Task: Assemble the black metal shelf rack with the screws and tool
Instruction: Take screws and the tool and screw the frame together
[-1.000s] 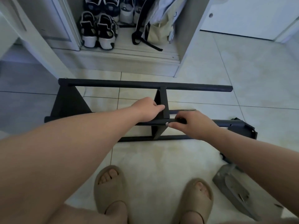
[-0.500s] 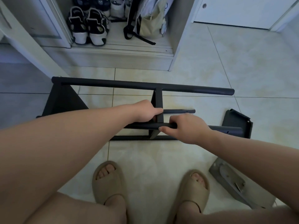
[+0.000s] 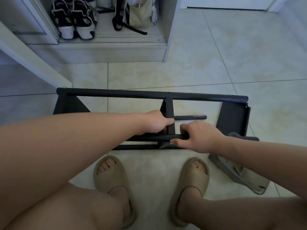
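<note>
Floor: We are over a pale tiled floor (image 3: 216,63). An open cupboard (image 3: 168,30) with shoes (image 3: 74,22) stands behind it.
Rack: The black rack (image 3: 116,94) lies on the floor, just in front of our slippers (image 3: 109,176). It looks half built.
Left hand: Our left hand (image 3: 156,122) has its fingers curled round the middle piece (image 3: 169,110), right where it meets the near bar (image 3: 149,138).
Right hand: Our right hand (image 3: 201,138) grips the near bar just beside that joint, fingers on top and thumb below.
Loose parts: A side plate (image 3: 232,118) sits by the rack's right end, and we cannot tell if it is joined on. A short bar (image 3: 191,117) lies on the floor behind our hands. A grey piece (image 3: 232,171) lies by our right foot.
Screws and tool: We cannot see any here.
Risk one: If the holes do not line up, we think a screw could go in crooked and get stuck.
Risk two: Our fingers are close to the joint, so the bar could pinch them if it slips.
Risk three: A small screw could drop and roll away on the smooth tiles.
Risk four: The rack could tip, since one end looks loose.
</note>
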A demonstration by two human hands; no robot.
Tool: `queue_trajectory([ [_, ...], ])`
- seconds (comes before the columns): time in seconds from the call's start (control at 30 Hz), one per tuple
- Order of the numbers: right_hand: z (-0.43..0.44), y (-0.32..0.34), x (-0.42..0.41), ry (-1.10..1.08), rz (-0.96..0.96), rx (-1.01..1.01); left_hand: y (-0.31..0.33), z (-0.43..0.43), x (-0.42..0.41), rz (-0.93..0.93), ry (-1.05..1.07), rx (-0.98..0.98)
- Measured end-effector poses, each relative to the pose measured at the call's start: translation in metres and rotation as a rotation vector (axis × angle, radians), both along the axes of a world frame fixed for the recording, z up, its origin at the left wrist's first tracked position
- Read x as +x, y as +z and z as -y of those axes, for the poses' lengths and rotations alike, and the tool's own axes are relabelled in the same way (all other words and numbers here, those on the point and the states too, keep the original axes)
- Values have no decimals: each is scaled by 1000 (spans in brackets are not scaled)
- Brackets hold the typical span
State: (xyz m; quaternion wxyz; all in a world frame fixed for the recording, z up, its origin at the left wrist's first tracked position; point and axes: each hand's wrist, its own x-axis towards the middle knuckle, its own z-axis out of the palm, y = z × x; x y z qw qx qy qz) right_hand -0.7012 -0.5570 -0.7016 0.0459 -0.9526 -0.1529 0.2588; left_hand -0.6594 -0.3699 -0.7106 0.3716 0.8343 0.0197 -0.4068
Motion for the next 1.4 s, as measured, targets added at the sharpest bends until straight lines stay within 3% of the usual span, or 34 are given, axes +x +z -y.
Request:
queue_trajectory([
  [0.17, 13, -3, 6, 43, 269, 64, 2, -5, 8, -77, -69, -2],
  [0.4, 13, -15, 24, 182, 215, -59, -3, -11, 18, -235, -96, -89],
  [0.8, 5, -8, 37, 322, 244, -84, -8, -16, 30, -309, -148, -171],
  [1.17, 7, -13, 37, 289, 231, -54, -9, -16, 29, -306, -133, -183],
  [1.4, 8, -15, 39, 291, 260, -35, -10, -22, 33, -396, -122, -207],
])
